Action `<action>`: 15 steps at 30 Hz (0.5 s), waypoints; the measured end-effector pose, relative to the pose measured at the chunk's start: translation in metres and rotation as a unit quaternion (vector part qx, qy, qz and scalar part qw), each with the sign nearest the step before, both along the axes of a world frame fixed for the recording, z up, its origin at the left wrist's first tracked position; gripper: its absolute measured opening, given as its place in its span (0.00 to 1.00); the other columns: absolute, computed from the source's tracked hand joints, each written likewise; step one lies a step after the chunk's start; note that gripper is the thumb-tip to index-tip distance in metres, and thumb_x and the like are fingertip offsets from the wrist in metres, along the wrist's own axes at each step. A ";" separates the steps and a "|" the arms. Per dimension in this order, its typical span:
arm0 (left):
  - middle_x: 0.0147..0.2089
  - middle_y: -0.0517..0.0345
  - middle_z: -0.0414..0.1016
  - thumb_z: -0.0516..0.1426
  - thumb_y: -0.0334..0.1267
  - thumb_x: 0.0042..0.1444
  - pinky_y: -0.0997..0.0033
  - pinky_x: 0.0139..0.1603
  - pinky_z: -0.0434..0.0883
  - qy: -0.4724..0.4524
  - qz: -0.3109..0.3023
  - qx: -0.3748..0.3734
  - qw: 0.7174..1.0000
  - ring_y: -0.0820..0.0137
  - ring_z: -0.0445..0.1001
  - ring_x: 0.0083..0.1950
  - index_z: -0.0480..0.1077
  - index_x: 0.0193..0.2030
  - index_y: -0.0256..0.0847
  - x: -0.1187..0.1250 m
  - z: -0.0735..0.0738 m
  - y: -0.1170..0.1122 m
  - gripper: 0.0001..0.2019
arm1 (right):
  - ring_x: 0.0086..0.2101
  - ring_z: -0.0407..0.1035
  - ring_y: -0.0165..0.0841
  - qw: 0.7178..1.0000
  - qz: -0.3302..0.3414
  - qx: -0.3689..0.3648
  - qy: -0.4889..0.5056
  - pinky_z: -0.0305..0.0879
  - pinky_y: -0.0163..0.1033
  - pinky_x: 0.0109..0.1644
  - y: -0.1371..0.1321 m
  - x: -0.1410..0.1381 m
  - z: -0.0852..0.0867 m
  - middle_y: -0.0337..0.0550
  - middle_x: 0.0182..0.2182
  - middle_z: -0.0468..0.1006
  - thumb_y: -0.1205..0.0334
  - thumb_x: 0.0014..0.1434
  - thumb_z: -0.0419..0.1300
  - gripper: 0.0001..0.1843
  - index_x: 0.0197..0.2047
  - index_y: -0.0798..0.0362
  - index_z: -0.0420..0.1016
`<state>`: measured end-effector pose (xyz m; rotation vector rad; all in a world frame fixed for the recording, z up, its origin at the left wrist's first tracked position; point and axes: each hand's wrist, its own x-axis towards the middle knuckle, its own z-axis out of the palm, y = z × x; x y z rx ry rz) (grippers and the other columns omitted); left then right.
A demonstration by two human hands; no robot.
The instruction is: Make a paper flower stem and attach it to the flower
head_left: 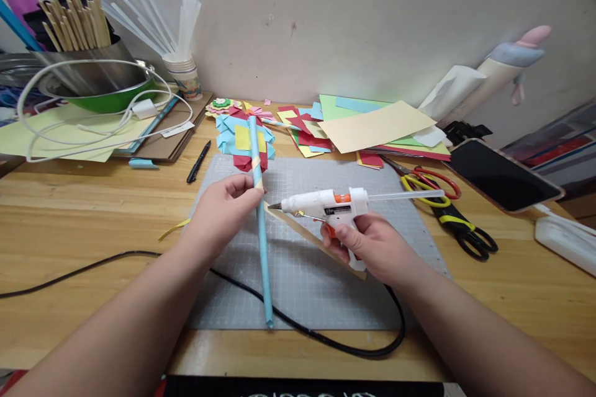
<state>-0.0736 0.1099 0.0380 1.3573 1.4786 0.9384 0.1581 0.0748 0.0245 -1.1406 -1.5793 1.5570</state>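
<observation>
My left hand point(228, 208) pinches a rolled blue paper tube point(263, 260) near its middle. A tan paper strip point(310, 237) winds partly round the tube, and its loose end slants down to the right. At the tube's far end is a paper flower point(228, 136) of blue and red folded pieces with a yellow square. In my right hand point(367, 245) is a white hot glue gun point(326, 201), gripped by its handle, with a clear glue stick point(405, 195) out of the back. Its metal nozzle points left, close to the strip beside the tube.
A grey cutting mat point(233, 298) lies under both hands, crossed by a black cord point(321, 341). Scissors point(465, 236) and a phone point(505, 173) are at right, coloured paper sheets point(377, 127) behind. A pen point(198, 162) and a cup of white sticks point(187, 77) are at left.
</observation>
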 end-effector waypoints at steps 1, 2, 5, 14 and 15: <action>0.27 0.63 0.68 0.57 0.43 0.50 0.73 0.28 0.57 0.000 -0.002 0.001 1.000 0.71 0.63 0.30 0.72 0.29 0.42 0.000 0.000 0.000 0.07 | 0.21 0.59 0.28 1.000 -0.002 0.003 -0.013 0.56 0.34 0.26 0.000 0.000 0.000 0.35 0.19 0.65 0.41 0.58 0.55 0.22 0.30 0.53 0.71; 0.27 0.62 0.68 0.57 0.43 0.50 0.73 0.28 0.57 0.001 -0.003 0.002 1.000 0.71 0.63 0.30 0.72 0.29 0.42 0.000 -0.001 -0.001 0.07 | 0.22 0.60 0.28 1.000 -0.004 0.001 -0.028 0.56 0.34 0.26 0.000 0.000 0.001 0.36 0.19 0.66 0.41 0.58 0.55 0.22 0.33 0.53 0.73; 0.27 0.62 0.69 0.57 0.44 0.50 0.72 0.29 0.57 0.005 -0.003 -0.001 1.000 0.70 0.63 0.30 0.72 0.29 0.42 0.000 -0.001 -0.001 0.08 | 0.21 0.59 0.28 0.998 -0.006 -0.022 -0.066 0.55 0.33 0.23 0.000 0.001 0.002 0.37 0.21 0.67 0.42 0.59 0.55 0.23 0.40 0.54 0.76; 0.27 0.64 0.67 0.57 0.43 0.51 0.73 0.30 0.57 -0.010 -0.021 -0.003 1.000 0.72 0.63 0.30 0.71 0.29 0.42 0.001 -0.001 -0.001 0.08 | 0.20 0.60 0.28 0.996 -0.019 -0.037 -0.073 0.56 0.33 0.23 -0.001 0.002 0.002 0.37 0.18 0.66 0.38 0.57 0.55 0.25 0.30 0.54 0.74; 0.27 0.64 0.67 0.57 0.43 0.51 0.73 0.30 0.57 -0.014 -0.020 -0.004 1.000 0.72 0.63 0.30 0.71 0.29 0.41 0.001 -0.001 -0.001 0.08 | 0.21 0.62 0.28 0.996 -0.020 -0.028 -0.080 0.57 0.33 0.24 -0.001 0.002 0.002 0.38 0.19 0.67 0.38 0.57 0.55 0.26 0.31 0.54 0.75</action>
